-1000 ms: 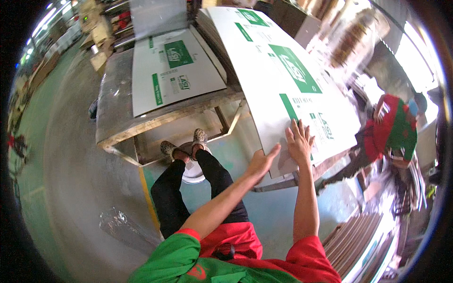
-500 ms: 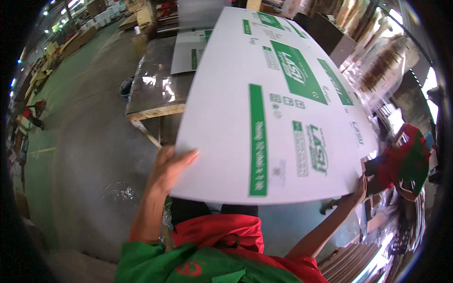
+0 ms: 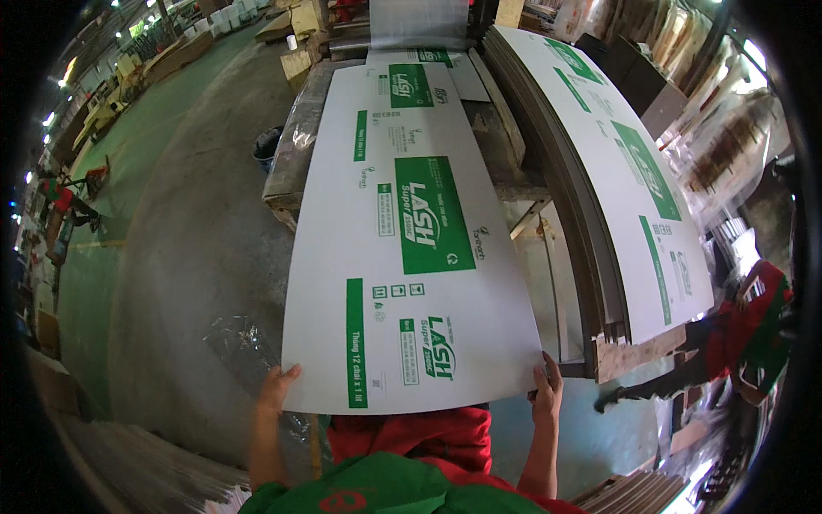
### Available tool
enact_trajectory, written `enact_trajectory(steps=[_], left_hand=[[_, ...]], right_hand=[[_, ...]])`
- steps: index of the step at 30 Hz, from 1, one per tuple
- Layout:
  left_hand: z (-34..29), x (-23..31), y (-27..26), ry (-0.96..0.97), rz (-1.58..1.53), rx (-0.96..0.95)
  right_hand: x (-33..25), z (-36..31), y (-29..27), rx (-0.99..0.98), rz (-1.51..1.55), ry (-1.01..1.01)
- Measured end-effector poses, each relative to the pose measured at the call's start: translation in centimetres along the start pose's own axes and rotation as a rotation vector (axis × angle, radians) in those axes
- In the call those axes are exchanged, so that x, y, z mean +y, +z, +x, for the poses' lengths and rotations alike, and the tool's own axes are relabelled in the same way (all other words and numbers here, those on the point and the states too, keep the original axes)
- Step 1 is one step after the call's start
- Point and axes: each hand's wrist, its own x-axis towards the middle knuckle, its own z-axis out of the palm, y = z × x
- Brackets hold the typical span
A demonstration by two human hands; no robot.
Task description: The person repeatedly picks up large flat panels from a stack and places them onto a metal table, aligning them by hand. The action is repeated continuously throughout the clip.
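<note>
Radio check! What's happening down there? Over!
Left grip, right grip: holding white printed sheet by near corners. Far end over table. Nearest obstacle: sheet stack, right side.

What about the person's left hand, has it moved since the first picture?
Yes, leftward: the left hand was to the right of the table; now it lines up with the table's left side.
</note>
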Motion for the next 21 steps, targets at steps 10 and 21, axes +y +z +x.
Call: enact_trajectory(steps=[10, 21], left_hand=[[-1.9, 2.8, 3.2, 0.334, 0.121, -0.021], [-0.2, 6.8, 2.3, 0.309, 0.150, -0.059]], right_hand=[[2.1, -0.7, -1.5, 0.126, 0.079, 0.095], [3.6, -1.2, -0.1, 0.203, 0.098, 0.195]])
